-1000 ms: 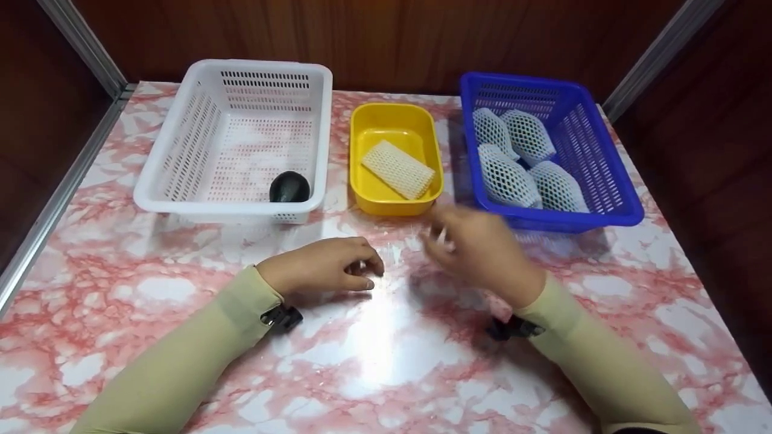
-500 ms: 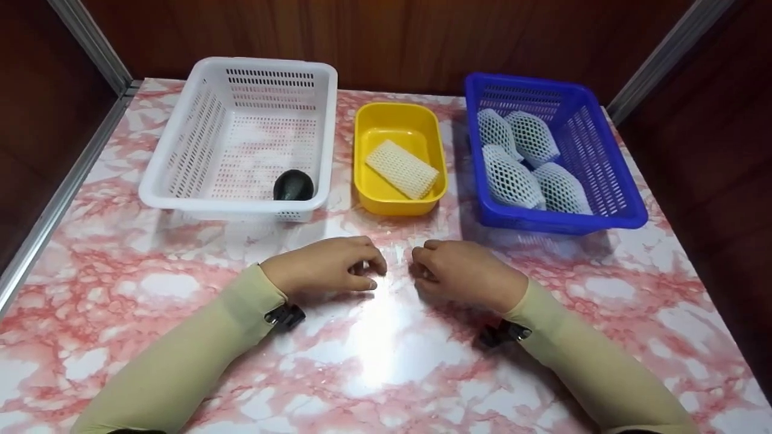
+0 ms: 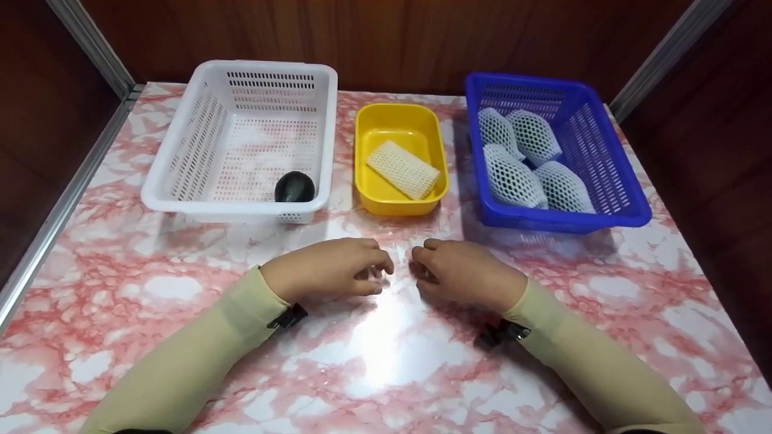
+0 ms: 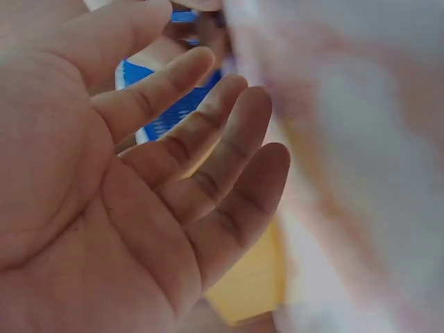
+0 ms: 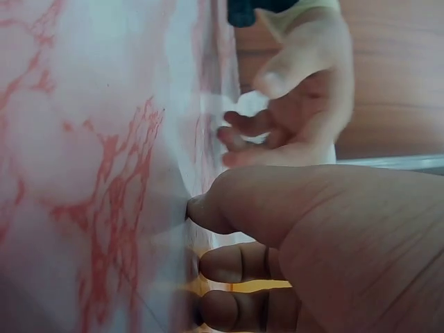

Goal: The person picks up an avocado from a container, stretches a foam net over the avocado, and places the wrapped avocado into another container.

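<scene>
My left hand (image 3: 329, 268) is at the middle of the marbled table with its fingers loosely bent; its palm shows bare in the left wrist view. Facing it across a small gap, my right hand (image 3: 467, 274) has fingertips down at the tabletop and holds nothing. Just beyond both hands is a yellow tub (image 3: 395, 207), in which a flat white foam net sleeve (image 3: 403, 170) lies slantwise. A dark, rounded fruit like an avocado (image 3: 294, 187) sits in the near right corner of the white basket (image 3: 235, 206). Several net-wrapped fruits (image 3: 515, 178) fill the left side of the blue basket (image 3: 564, 224).
The white basket stands at the back left and the blue one at the back right, with the yellow tub between them. A brown wood-grain panel (image 3: 398, 48) closes off the back of the table. Metal strips (image 3: 60, 211) run along the left side.
My right hand has come down and left from beside the blue basket's near corner to the table, where it now stays still. The left hand has shifted slightly right.
</scene>
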`<move>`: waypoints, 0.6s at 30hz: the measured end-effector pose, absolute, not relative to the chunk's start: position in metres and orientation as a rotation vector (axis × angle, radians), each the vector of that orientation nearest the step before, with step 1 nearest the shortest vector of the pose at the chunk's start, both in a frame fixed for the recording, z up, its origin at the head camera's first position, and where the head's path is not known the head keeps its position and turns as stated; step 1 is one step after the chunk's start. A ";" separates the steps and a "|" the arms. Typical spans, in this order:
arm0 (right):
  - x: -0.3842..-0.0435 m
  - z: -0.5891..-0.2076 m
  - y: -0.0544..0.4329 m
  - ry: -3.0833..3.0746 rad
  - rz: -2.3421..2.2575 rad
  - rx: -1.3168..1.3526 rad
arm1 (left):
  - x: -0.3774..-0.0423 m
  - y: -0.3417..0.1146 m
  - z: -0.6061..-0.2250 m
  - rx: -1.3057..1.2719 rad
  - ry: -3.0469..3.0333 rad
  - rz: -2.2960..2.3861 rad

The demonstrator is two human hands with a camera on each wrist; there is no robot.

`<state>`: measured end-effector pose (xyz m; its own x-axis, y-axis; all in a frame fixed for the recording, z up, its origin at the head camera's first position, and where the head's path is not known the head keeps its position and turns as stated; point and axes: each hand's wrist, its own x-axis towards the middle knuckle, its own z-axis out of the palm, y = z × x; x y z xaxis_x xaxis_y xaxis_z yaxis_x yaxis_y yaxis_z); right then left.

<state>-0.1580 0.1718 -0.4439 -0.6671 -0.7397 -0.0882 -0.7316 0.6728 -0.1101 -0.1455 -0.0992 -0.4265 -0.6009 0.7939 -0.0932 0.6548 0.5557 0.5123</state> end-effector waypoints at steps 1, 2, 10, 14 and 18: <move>-0.158 -0.444 0.172 2.760 -0.097 -1.216 | -0.144 -0.099 -0.421 1.203 2.488 0.616; -0.158 -0.444 0.172 2.763 -0.095 -1.217 | -0.144 -0.099 -0.415 1.206 2.497 0.615; -0.156 -0.445 0.174 2.783 -0.132 -1.276 | -0.152 -0.106 -0.367 1.158 2.728 0.741; -0.155 -0.445 0.172 2.781 -0.114 -1.268 | -0.163 -0.115 -0.348 1.002 2.882 0.840; -0.154 -0.444 0.171 2.762 -0.061 -1.245 | -0.178 -0.134 -0.338 0.628 3.003 0.893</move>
<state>-0.1541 0.1705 -0.4438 -0.6572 -0.7489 -0.0851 -0.7444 0.6626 -0.0827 -0.1779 -0.1343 -0.3381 -0.9215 0.3537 0.1605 0.3839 0.7668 0.5145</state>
